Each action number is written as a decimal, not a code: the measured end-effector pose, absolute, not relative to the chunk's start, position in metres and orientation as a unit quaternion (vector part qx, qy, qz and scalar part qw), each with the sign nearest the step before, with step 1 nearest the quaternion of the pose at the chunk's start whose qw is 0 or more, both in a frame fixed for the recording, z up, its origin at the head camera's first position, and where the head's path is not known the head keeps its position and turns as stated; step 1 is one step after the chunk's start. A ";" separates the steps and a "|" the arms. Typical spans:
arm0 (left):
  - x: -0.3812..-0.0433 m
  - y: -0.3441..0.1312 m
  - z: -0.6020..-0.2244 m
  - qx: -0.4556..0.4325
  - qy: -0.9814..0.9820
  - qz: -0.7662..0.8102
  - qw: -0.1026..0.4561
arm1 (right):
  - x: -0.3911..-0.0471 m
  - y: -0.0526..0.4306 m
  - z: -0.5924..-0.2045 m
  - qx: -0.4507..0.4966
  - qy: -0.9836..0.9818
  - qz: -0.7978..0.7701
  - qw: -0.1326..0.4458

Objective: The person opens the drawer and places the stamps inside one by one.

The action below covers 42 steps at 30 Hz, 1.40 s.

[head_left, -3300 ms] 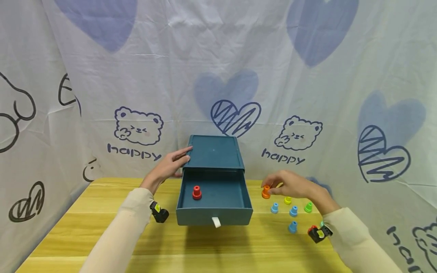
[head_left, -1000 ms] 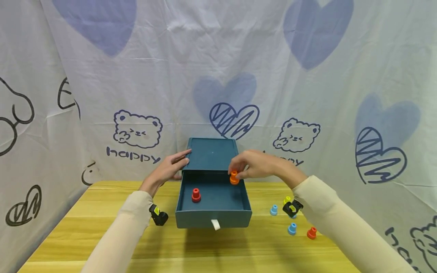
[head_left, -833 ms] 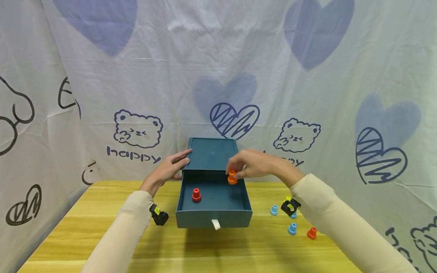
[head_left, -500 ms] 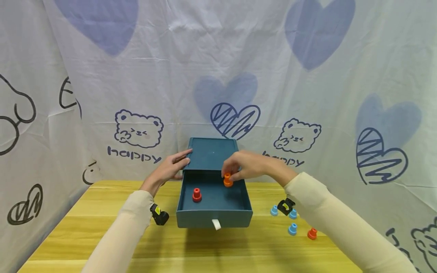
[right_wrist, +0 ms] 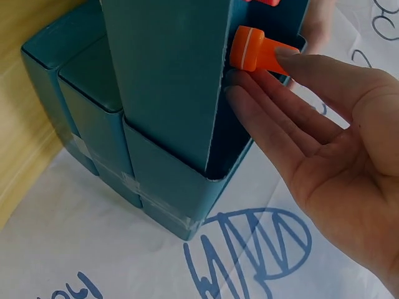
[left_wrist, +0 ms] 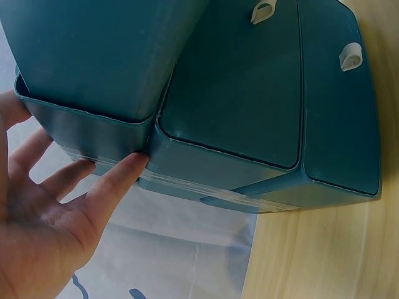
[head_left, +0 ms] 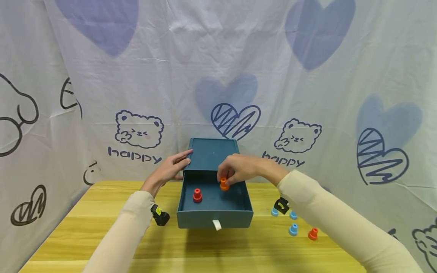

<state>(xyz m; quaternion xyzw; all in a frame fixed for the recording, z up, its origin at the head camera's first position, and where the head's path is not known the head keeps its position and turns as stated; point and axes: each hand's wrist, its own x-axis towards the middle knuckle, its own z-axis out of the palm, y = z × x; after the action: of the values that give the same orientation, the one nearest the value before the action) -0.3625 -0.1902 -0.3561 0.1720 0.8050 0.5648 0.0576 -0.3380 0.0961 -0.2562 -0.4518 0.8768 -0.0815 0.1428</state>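
The teal drawer cabinet [head_left: 213, 153] stands at the table's back with its top drawer [head_left: 215, 219] pulled out. Resting on the cabinet's left side is my left hand [head_left: 167, 170], its fingers spread; the left wrist view shows those fingers [left_wrist: 118, 180] against the cabinet's wall. My right hand [head_left: 240, 167] pinches an orange stepped plastic peg [head_left: 224, 185] between thumb and fingers, inside the drawer's outline. The right wrist view has the orange peg's wide base facing away from the thumb. Whether it touches the drawer floor I cannot tell. A red peg [head_left: 197, 195] stands upright in the drawer's left half.
On the wooden table [head_left: 112, 227], right of the cabinet, stand several pegs, among them a blue peg [head_left: 293, 229] and a red peg [head_left: 313, 234]. My right forearm passes above some of them. Two closed drawers [left_wrist: 237, 93] lie below the top one. A printed cloth [head_left: 205, 57] hangs behind.
My right hand has carried the orange peg left from above the table to the drawer, then lower and further left. The left hand stays in place. Yellow and green pegs are now hidden.
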 end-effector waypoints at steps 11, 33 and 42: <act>-0.362 -0.191 -0.357 0.171 0.804 0.566 0.058 | -0.342 0.079 -0.267 -0.449 0.874 -0.066 0.171; -0.363 -0.192 -0.356 0.176 0.802 0.567 0.061 | -0.346 0.067 -0.273 -0.447 0.875 -0.044 0.180; -0.363 -0.190 -0.355 0.176 0.806 0.563 0.053 | -0.344 0.069 -0.276 -0.436 0.879 -0.046 0.189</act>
<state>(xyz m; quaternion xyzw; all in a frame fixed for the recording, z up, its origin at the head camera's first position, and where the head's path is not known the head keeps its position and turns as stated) -0.3633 -0.1901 -0.3553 0.1760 0.8060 0.5626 0.0534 -0.3442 0.0687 -0.2757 -0.4355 0.8788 -0.0461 0.1894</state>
